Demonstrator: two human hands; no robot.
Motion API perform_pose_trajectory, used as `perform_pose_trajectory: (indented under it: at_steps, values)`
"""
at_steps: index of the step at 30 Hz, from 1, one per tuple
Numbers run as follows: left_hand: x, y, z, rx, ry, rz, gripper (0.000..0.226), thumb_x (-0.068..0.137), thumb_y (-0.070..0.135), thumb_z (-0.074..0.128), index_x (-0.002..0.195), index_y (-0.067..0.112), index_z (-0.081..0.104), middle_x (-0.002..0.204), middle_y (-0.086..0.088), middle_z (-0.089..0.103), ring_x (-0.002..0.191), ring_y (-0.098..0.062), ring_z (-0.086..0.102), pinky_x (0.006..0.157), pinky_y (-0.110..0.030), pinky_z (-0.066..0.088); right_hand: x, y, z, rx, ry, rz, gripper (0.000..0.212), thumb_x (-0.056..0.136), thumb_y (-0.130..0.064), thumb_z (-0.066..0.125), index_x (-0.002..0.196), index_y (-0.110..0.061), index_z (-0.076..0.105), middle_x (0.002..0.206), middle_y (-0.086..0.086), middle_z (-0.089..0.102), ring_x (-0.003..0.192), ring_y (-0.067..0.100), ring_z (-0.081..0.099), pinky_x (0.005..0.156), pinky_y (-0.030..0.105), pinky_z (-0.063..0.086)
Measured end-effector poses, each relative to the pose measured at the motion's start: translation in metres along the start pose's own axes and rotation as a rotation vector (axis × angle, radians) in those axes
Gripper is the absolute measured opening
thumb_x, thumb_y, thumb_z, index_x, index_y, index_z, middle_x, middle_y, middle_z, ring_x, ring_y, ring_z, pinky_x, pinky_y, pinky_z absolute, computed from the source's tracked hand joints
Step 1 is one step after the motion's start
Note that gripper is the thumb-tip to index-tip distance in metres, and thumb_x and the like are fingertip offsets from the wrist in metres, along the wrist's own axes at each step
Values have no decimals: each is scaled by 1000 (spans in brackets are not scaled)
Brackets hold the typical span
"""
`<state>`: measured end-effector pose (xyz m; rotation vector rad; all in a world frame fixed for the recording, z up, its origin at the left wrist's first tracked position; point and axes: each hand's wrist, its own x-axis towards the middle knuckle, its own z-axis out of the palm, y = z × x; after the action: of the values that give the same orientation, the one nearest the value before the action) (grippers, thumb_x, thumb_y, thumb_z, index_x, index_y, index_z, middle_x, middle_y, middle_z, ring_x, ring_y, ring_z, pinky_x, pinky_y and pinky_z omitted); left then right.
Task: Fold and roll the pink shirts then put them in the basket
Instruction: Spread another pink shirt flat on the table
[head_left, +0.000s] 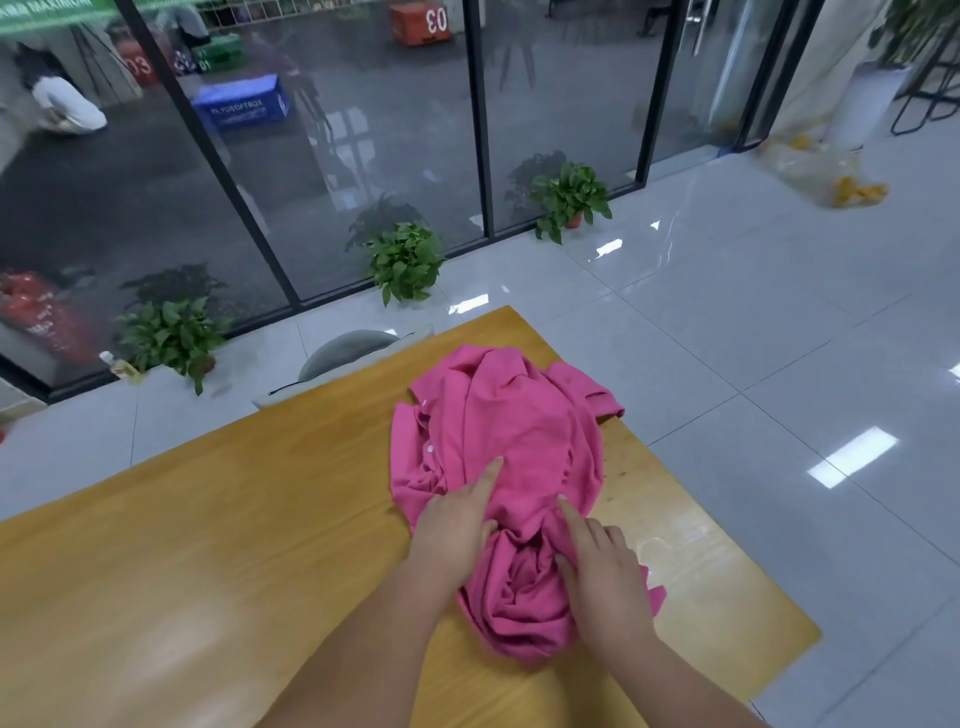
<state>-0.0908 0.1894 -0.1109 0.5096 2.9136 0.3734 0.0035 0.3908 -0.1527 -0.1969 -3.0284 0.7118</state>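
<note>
Wooden table (208, 545) beside a glass wall carries the pink shirt (519, 415), crumpled close to its right edge. The left hand (457, 525) presses the cloth with its forefinger straight; the right hand (602, 571) lies on it a little apart, and whether it pinches cloth I cannot tell. Folded while this bunched, the shirt would likely roll lumpy, and a tug could drag it off that edge

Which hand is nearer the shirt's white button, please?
Left. The left hand rests just below-right of the white button; the right hand lies farther right and lower.
</note>
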Motion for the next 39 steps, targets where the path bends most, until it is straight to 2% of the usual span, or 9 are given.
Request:
perform_pose_trajectory:
  at_steps: [3,8,10,13,16,20,28,36,39]
  values:
    - [6,-2,-21,-105,82,17,88,104,43,62,165,46,-1,107,1,69,97,-22,68,87,-40,56,22,-8,-29,28,118,-17,70,102,-37,60,164,-36,27,120,-8,64,105,19,51,82,40,50]
    - [15,1,-76,-278,228,-51,76,107,52,50,164,47,1,113,-3,70,96,-24,68,85,-43,58,71,-42,-85,76,271,-80,66,105,-44,55,164,-33,28,130,3,64,113,29,54,91,47,50]
    - [14,1,-103,-328,293,-75,72,108,50,49,166,43,7,119,-8,70,102,-29,67,88,-43,55,86,-62,-105,71,309,-117,66,106,-45,53,165,-32,27,130,3,64,116,29,53,92,46,47]
    - [11,-11,-140,-382,364,-113,70,107,53,50,165,45,10,106,-7,71,96,-30,67,79,-41,51,101,-96,-130,73,355,-212,68,106,-43,53,166,-31,22,124,1,62,110,28,51,88,46,47]
    - [4,-33,-176,-412,432,-150,71,105,58,49,163,48,10,111,-2,72,99,-29,68,86,-44,54,108,-132,-149,90,386,-284,70,106,-41,54,166,-32,19,124,1,61,109,28,49,87,49,48]
    - [-27,-62,-225,-383,544,-197,69,106,58,47,164,47,11,76,0,62,73,-22,62,67,-40,46,104,-186,-166,106,417,-363,70,106,-40,54,166,-31,19,125,1,60,111,28,48,90,50,47]
    - [-124,-138,-287,-373,682,-247,71,105,58,49,165,43,13,69,1,58,70,-22,62,78,-50,56,65,-306,-162,150,447,-534,70,107,-41,52,167,-31,18,136,1,58,117,29,48,96,50,46]
    - [-245,-220,-327,-302,822,-415,72,106,53,51,167,36,16,85,1,67,81,-19,59,80,-37,47,14,-425,-124,186,434,-656,73,105,-39,57,167,-29,20,130,2,59,117,30,49,101,48,44]
    - [-292,-256,-341,-303,862,-499,74,105,53,53,166,38,15,83,8,63,85,-21,63,81,-41,51,-6,-471,-108,180,410,-707,74,104,-40,58,167,-28,20,130,4,60,115,31,49,98,49,47]
